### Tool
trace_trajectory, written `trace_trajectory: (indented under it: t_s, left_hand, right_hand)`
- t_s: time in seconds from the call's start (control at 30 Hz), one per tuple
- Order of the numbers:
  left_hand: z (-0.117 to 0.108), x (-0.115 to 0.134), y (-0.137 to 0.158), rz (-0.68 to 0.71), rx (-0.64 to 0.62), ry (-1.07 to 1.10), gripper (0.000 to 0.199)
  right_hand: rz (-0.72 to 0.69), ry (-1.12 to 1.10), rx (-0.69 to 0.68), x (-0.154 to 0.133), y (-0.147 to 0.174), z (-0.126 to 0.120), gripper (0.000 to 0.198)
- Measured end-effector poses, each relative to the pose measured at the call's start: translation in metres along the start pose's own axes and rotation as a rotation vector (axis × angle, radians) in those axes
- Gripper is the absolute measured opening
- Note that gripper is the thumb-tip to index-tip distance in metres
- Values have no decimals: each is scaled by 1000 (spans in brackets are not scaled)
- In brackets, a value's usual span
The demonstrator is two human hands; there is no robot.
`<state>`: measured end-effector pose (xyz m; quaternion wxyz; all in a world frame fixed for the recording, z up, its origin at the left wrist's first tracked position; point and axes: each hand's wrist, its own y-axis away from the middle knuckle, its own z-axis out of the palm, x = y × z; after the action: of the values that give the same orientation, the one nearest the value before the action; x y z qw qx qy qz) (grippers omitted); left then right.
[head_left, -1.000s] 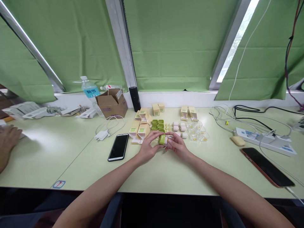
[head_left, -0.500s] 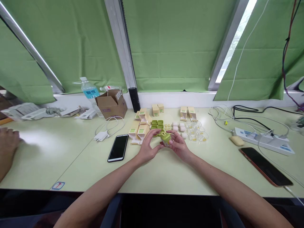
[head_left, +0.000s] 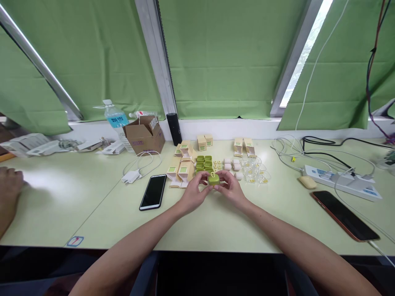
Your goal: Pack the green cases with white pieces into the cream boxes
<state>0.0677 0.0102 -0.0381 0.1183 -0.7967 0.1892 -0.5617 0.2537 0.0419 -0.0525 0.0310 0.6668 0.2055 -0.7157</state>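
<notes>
A small green case with a pale loop on top [head_left: 213, 179] is held between both hands, low over the near middle of the table. My left hand [head_left: 194, 191] closes its fingertips on one side of it. The fingers of my right hand [head_left: 232, 190] grip the opposite side. Just behind the hands stand several green open-topped cups [head_left: 204, 161]. Beside them lie tiny yellowish pieces [head_left: 217, 164], pale pinkish-white rounded blocks [head_left: 236, 165] and clear plastic covers with yellow spots [head_left: 256, 171].
Open cream boxes [head_left: 181, 168] stand left of the cups; more cream boxes [head_left: 238, 147] sit behind. A phone [head_left: 153, 192] lies left, another phone [head_left: 345, 216] and a power strip [head_left: 342, 183] right. A brown carton [head_left: 145, 137] stands at the back. Another person's hand [head_left: 10, 183] rests far left.
The green case has gone from tilted, with its clear lower part showing, to roughly level. Both hands have drawn in slightly around it, with the fingers curled closer.
</notes>
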Motion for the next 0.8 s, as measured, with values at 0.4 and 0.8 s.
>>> trace_trajectory:
  t_s: [0.4,0.8]
  left_hand:
    - [-2,-7,-7,-99,65,186,28]
    - [-4,1,-2,-83,-40,-35,28]
  right_hand:
    - [-54,-1,-79,1,-1,-1,41]
    - [-75,296,-63,-7,1,-5,27]
